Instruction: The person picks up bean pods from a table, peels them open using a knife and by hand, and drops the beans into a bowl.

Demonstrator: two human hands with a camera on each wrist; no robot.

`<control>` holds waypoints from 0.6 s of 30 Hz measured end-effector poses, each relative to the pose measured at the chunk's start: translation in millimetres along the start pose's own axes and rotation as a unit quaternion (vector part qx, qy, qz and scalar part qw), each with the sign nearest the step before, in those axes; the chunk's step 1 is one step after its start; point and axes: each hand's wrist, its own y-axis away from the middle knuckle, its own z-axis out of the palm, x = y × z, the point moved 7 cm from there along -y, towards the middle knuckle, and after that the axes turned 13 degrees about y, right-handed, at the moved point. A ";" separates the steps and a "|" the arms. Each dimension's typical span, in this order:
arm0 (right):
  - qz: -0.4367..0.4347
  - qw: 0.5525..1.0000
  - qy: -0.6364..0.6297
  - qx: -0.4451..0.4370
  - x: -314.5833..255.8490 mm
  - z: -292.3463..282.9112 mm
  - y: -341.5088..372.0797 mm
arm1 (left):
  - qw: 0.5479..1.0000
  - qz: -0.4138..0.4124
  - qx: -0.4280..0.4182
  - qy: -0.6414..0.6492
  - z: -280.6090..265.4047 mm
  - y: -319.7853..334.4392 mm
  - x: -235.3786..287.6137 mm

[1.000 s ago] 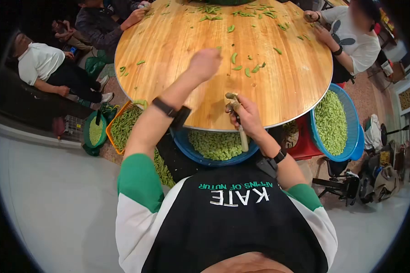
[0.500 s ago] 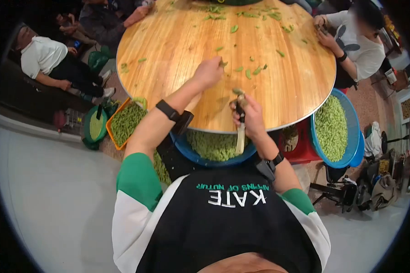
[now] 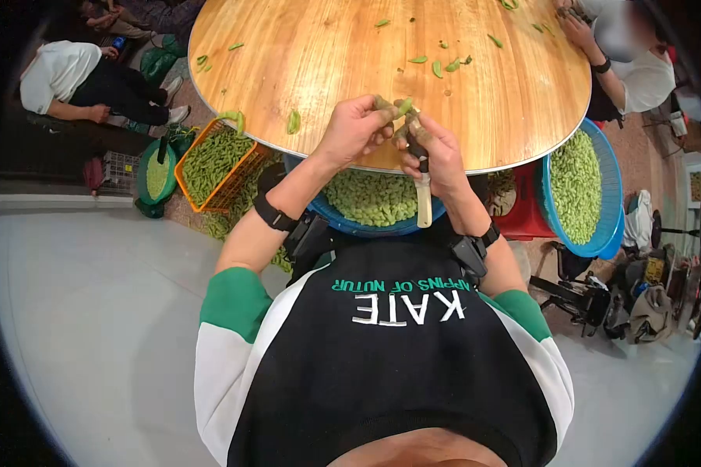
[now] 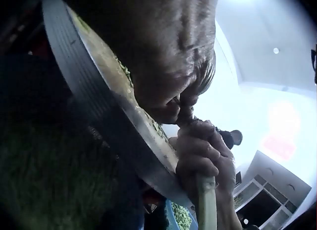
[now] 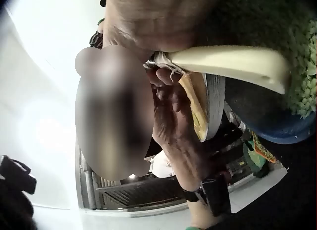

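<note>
My left hand [image 3: 357,128] pinches a green bean pod [image 3: 404,107] between thumb and fingers, over the near part of the round wooden table [image 3: 311,70]. My right hand [image 3: 442,159] meets it at the pod's other side. It grips a tool with a cream handle [image 3: 423,204] that points back toward my body; the tool's working end is hidden in the fingers. In the right wrist view, a metal collar and pale strands show where the handle [image 5: 233,64] enters the hand. The fingers of both hands touch in the left wrist view.
Below the table edge stands a blue basin [image 3: 389,230] of shelled beans, with another blue tub [image 3: 617,194] of beans at right. An orange crate [image 3: 237,173] of pods stands at left. Several loose pods [image 3: 437,68] lie on the table. Other people sit around.
My left hand has come back from the tabletop with a pod and joined my right hand. The right hand keeps its grip on the tool. The head view has tilted downward.
</note>
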 end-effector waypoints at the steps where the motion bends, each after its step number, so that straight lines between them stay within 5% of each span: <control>1: 0.001 1.000 0.000 0.002 0.0 0.0 0.4 | 1.000 0.003 0.002 0.005 -0.5 1.0 -1.0; 18: 0.011 0.999 -0.033 0.010 -5.3 8.0 7.0 | 0.996 0.027 -0.035 0.081 -1.1 8.7 -5.1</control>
